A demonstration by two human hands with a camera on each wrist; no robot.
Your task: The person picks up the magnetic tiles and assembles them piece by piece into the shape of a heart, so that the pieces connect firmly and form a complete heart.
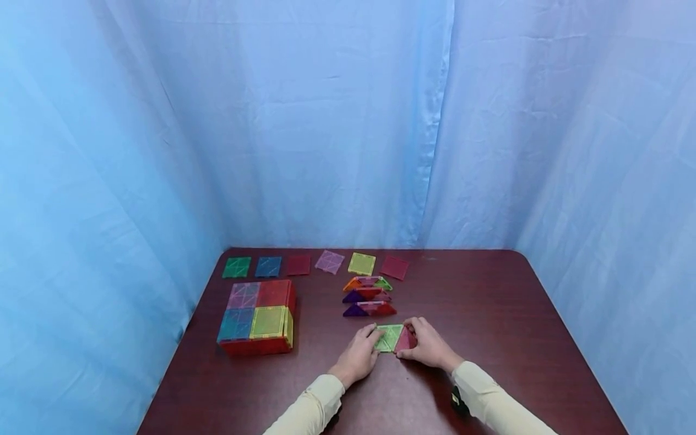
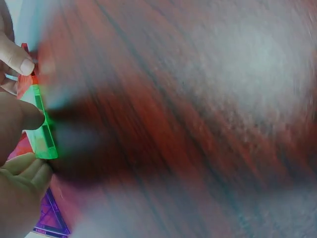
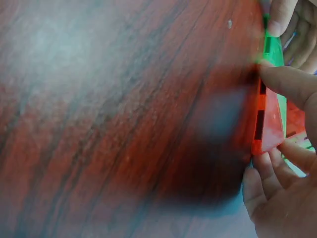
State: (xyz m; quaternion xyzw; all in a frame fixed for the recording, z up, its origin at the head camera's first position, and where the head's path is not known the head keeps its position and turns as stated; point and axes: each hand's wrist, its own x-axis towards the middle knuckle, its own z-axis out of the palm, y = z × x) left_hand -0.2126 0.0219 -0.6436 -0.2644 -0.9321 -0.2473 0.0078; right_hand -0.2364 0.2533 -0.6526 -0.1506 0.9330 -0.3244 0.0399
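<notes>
On my remote feed, a dark reddish bench (image 1: 505, 338) carries a block of see-through tiles (image 1: 257, 315), topped purple, red, blue and yellow. Behind the block I see six flat square tiles (image 1: 329, 261), their row reaching rightward. Right of it are three triangle-patterned strips (image 1: 370, 295); blue curtains (image 1: 337, 133) hang beyond.

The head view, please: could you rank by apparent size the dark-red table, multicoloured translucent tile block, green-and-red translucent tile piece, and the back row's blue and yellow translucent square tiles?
Table
Block
Green-and-red piece, partly hidden
Blue tile, yellow tile: too alike to rank
</notes>
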